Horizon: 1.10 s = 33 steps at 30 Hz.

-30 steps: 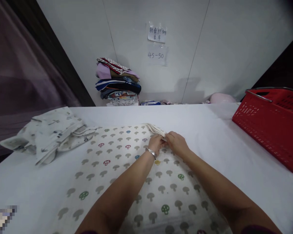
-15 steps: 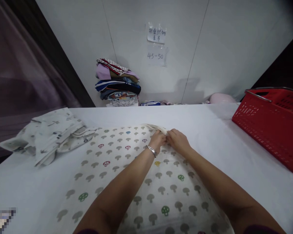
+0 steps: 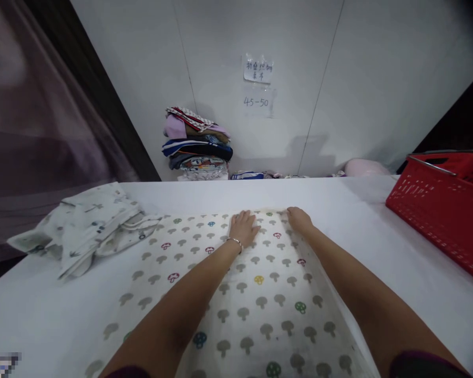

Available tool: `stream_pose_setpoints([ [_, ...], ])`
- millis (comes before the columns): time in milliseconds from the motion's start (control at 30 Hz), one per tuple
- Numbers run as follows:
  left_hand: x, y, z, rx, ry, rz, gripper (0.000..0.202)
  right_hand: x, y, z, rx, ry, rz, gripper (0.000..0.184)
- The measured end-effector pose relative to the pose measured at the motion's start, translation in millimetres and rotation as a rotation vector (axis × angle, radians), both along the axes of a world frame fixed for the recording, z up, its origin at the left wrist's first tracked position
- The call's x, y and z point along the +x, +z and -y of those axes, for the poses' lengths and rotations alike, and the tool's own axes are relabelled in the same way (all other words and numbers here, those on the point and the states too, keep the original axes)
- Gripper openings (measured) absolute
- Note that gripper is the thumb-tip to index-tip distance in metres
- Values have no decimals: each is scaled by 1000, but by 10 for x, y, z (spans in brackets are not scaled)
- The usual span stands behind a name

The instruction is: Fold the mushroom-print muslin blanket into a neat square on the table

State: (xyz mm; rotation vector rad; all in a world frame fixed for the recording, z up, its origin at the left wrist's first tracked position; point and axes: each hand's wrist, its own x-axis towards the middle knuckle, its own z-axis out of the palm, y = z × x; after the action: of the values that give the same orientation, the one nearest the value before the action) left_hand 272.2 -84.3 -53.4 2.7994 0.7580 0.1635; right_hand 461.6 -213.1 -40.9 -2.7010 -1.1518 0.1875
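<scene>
A white cloth printed with small mushrooms (image 3: 256, 294) lies spread on the white table (image 3: 378, 262) in front of me. My left hand (image 3: 243, 227) rests flat on its far edge, fingers stretched out, a silver bracelet on the wrist. My right hand (image 3: 298, 218) lies open on the same far edge, a little to the right. Both palms press the cloth down; neither hand grips anything.
A crumpled pale patterned cloth (image 3: 89, 226) lies on the table at the left. A red plastic basket (image 3: 445, 210) stands at the right edge. A stack of folded clothes (image 3: 197, 144) sits against the wall behind the table, under paper notes (image 3: 258, 84).
Both hands had been pinching the cloth's folded striped edge together; now they have moved apart and lie flat on the far edge, and the cloth lies smoother.
</scene>
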Motion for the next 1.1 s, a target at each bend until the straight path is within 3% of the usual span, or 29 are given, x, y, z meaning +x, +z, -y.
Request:
stream_pose_setpoints([
  [133,69,-86,-184,-2,-25,-98,66,-40,-62,13,2,-9,17,36],
  [300,110,-157,-253,2,-36,-113,70,-23,-111,-45,5,-50,74,41],
  [500,79,-137,-280,-25,-37,-123,70,76,-175,-14,39,-79,135,37],
  [633,64,-101,-236,-37,-39,-148,72,5,-127,46,50,-66,191,38],
  [700,59,-91,-208,-40,-37,-151,71,-169,-94,23,109,18,299,40],
  [800,54,-90,-182,-36,-30,-145,70,-530,-103,-94,193,351,372,44],
  [867,54,-91,-176,-39,-27,-145,70,-702,-162,-196,171,520,327,50],
  [900,55,-90,-177,-44,-28,-146,70,-736,-204,-244,142,524,300,54],
  [967,58,-82,-190,-64,-39,-143,66,-697,-296,-317,80,396,262,60],
  [1033,48,-67,-230,-94,-70,-139,62,-571,-381,-355,21,270,230,62],
  [1100,-6,-49,-319,-107,-118,-137,60,-448,-443,-365,-14,236,210,63],
])
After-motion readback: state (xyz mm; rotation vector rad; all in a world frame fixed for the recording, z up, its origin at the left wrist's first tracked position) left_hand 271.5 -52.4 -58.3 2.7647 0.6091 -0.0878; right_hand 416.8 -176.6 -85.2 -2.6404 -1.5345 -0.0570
